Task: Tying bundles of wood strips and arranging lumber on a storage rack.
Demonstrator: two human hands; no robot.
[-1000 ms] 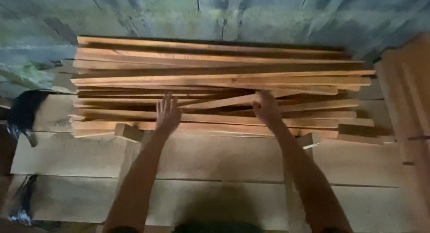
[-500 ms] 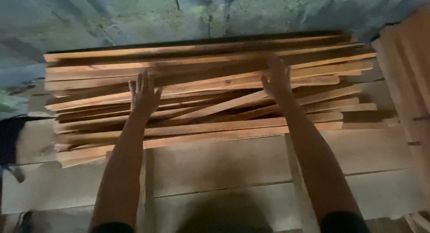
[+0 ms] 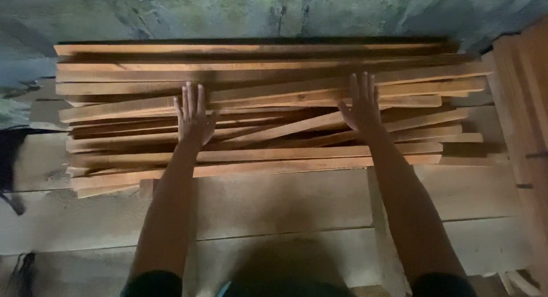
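Surface: pale wide boards [image 3: 285,203] beneath a stone wall [image 3: 171,11].
Stack: long wooden slats [image 3: 268,74], loosely piled.
Left hand [image 3: 193,117]: flat, fingers spread on slats.
Right hand [image 3: 361,105]: flat, fingers spread on slats.

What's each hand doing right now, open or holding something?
Left hand: open, flat on the pile of long orange-brown wooden slats.
Right hand: open, flat on the same pile.

Showing as bare sawn wood, matt and reddish-orange with rough edges: slats [image 3: 268,83] piled at 12 o'clock. Looking paler, dull and dusty: broad wooden worktop [image 3: 285,203] at 6 o'clock. Appearing rough, stained and mottled grey-green: wall [image 3: 171,14] behind.
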